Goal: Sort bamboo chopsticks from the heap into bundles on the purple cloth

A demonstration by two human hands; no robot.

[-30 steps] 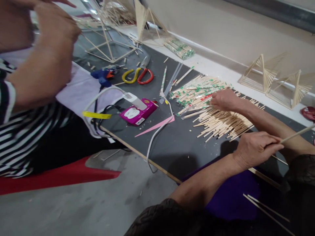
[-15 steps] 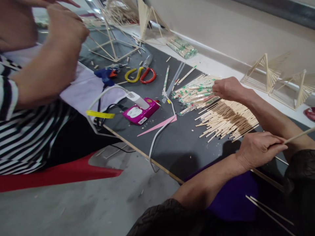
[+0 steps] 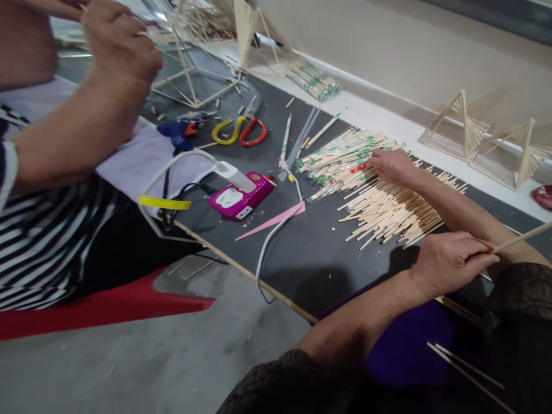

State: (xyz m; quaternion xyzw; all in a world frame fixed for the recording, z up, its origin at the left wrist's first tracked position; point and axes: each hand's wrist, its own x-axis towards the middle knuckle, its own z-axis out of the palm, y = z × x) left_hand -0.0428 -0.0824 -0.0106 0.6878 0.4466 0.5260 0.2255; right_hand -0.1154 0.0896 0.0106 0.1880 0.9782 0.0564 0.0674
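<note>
Between table edge and loose sticks, room beside left forearm.

sleeves: near-black, crinkle-textured | forearms: bare | left hand: bare | right hand: bare

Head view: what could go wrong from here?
1. The right hand is where bare sticks meet wrapped sticks; a careless sweep could mix or scatter them.
2. The stick in the left hand overlaps the right forearm in view; depth is unclear, but they might bump.
3. The white cord droops past the table edge, so a passing arm might snag it.
</note>
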